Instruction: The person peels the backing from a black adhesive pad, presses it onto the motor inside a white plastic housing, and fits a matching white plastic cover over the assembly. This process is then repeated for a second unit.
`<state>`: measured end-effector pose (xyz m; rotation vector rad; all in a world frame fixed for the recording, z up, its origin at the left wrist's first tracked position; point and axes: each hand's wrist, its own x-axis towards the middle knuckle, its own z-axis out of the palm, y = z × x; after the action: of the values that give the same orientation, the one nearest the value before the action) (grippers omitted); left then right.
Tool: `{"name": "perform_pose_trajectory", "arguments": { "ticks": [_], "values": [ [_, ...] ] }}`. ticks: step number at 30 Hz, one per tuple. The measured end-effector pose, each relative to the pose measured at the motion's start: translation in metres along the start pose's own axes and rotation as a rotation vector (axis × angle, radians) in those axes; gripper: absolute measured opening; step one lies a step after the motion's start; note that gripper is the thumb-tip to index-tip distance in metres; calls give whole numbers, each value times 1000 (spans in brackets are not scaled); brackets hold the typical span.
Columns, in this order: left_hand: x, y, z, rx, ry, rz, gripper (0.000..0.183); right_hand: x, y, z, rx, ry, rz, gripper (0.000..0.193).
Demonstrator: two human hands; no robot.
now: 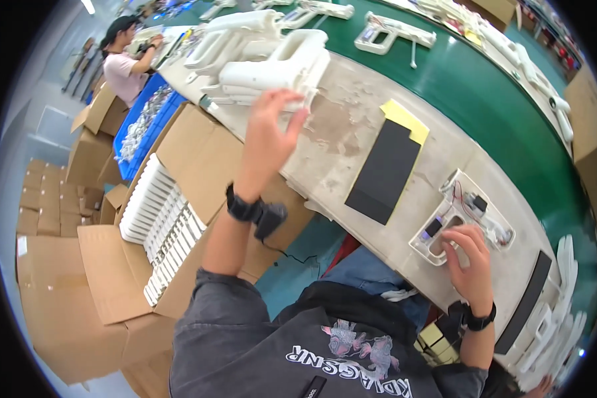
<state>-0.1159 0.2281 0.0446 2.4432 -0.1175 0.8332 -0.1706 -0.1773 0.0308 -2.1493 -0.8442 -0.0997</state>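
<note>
My left hand (269, 139) is raised over the bench's left part, thumb and fingers apart, with nothing in it. Just beyond its fingertips is a stack of white plastic toy gun shells (272, 71); whether they touch is hard to see. At the right, an open white toy gun half-shell (418, 247) lies on the bench, with thin wires, a black part (479, 202) and a purple-and-black part (434, 227) inside. My right hand (469, 262) is closed with curled fingers at its near edge, hiding part of the rim.
A black foam sheet (386, 174) on yellow backing lies mid-bench, a black strip (525, 302) farther right. Beyond runs a green belt (471, 99) bearing another gun shell (393, 32). An open carton (179, 142) of white shells and a blue bin (134, 142) stand left, near a co-worker (123, 66).
</note>
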Motion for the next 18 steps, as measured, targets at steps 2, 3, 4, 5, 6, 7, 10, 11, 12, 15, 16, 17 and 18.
{"name": "perform_pose_trajectory", "arguments": {
  "ticks": [2,3,4,5,6,7,10,11,12,15,16,17,18],
  "values": [
    [37,-28,-6,220,17,101,40,-5,-3,-7,3,62,42,22],
    [51,-43,-4,232,28,99,40,-8,-4,-10,11,80,63,21],
    [64,-59,3,322,-67,72,49,-9,-4,-11,16,101,88,20],
    [78,-71,11,404,-167,46,59,-10,-4,-11,15,104,81,20],
    [93,-74,19,404,-161,50,59,-12,-4,-12,13,101,80,19],
    [108,-74,30,500,-289,-61,61,-14,-4,-12,8,99,79,18],
    [145,-71,52,584,-479,-226,58,-22,-5,-11,0,93,89,18],
    [153,-69,58,567,-550,-279,54,-25,-5,-12,-5,98,88,18],
    [157,-68,61,586,-535,-252,46,-29,-5,-13,7,107,104,19],
    [161,-66,57,629,-467,-286,44,-39,-6,-18,30,125,142,20],
    [158,-66,52,654,-440,-294,42,-42,-6,-19,44,129,160,20],
    [154,-55,49,628,-446,-246,40,-45,-6,-23,38,139,169,20],
    [147,-41,39,630,-501,-206,39,-49,-5,-27,30,151,163,19]
  ]
}}
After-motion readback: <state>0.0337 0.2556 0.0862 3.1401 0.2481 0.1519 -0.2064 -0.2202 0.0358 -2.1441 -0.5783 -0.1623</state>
